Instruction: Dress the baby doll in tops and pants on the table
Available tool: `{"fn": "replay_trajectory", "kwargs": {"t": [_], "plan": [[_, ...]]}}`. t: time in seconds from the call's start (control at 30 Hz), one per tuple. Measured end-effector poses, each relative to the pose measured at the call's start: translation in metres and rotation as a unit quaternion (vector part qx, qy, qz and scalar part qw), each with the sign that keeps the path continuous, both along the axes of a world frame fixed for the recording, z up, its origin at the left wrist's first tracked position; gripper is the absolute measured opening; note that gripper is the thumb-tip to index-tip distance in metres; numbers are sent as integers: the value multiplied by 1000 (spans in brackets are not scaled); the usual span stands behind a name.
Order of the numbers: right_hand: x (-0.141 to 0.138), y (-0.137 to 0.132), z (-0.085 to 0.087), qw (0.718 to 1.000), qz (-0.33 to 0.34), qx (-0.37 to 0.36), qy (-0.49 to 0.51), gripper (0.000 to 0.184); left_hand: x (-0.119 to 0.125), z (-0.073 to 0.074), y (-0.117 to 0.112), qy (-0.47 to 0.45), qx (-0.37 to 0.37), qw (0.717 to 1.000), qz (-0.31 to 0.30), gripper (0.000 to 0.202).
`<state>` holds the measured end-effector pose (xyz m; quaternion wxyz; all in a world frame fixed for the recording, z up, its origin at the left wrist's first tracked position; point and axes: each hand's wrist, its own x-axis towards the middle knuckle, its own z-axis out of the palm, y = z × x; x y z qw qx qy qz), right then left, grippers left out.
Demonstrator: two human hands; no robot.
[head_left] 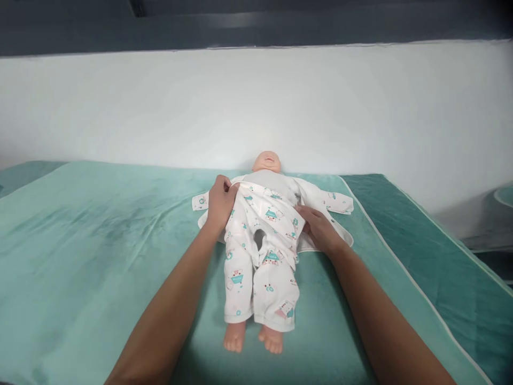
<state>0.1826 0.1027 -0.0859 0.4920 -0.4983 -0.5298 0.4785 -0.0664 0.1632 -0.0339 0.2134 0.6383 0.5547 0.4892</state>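
Baby doll (pixel 267 160) in printed romper (pixel 262 243) lies near bed's (pixel 100 240) far edge. Left hand (pixel 219 203) pinches romper's flap; right hand (pixel 318 227) flat, fingers together, on its side. Broad bare blanket leftward.

No lettering, label, brand, number or sign can be read anywhere in this view. The white printed baby romper (pixel 262 214), worn by the baby doll (pixel 267 161) lying in the middle of the teal bed cover (pixel 100 240), carries small cartoon motifs in teal and red. They are too small and blurred to tell whether any of them holds letters or figures.
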Motion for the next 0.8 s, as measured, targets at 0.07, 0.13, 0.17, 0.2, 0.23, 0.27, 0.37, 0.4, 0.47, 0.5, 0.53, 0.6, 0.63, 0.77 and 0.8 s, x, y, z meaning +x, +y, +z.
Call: {"fn": "replay_trajectory", "kwargs": {"t": [0.07, 0.13, 0.17, 0.2, 0.23, 0.27, 0.37, 0.4, 0.47, 0.5, 0.53, 0.6, 0.63, 0.77, 0.8], "plan": [[0, 1, 0, 997, -5, -28, 66, 35, -2, -9, 3, -1, -24, 1000, 10, 18], [-1, 2, -1, 993, -14, -44, 105, 34, -4, -17, 3, 9, -53, 999, -1, 21], [-1, 2, -1, 993, -24, -41, 107, 34, -5, -21, 3, 13, -66, 998, -13, 23], [-2, 2, -1, 994, -37, -33, 101, 34, -6, -23, 2, 15, -79, 996, -26, 24], [-4, 1, -1, 995, -53, -18, 87, 35, -7, -25, 2, 15, -92, 995, -39, 26], [-5, 1, -1, 995, -71, 4, 68, 36, -7, -26, 1, 13, -105, 993, -48, 28], [-8, -1, 1, 989, -119, 89, -14, 37, -7, -25, -1, 0, -138, 989, -49, 32], [-9, -1, 2, 986, -120, 113, -37, 36, -7, -24, -2, -5, -146, 988, -49, 32], [-9, -2, 4, 985, -96, 133, -59, 35, -6, -22, -2, -9, -153, 986, -57, 31], [-8, -2, 5, 987, -77, 129, -57, 33, -6, -22, -3, -7, -155, 986, -68, 32], [-7, -2, 5, 990, -59, 117, -49, 31, -6, -21, -3, -4, -156, 984, -80, 34], [-4, -2, 4, 995, -39, 89, -39, 27, -6, -19, -4, -3, -163, 981, -106, 39], [-2, -2, 4, 995, -37, 79, -43, 26, -6, -19, -5, -9, -170, 979, -115, 41], [2, -1, 3, 988, -42, 97, -117, 17, -5, -19, -6, -56, -195, 971, -124, 41], [2, 0, 3, 982, -51, 106, -145, 14, -4, -20, -6, -62, -196, 971, -122, 40]]}}
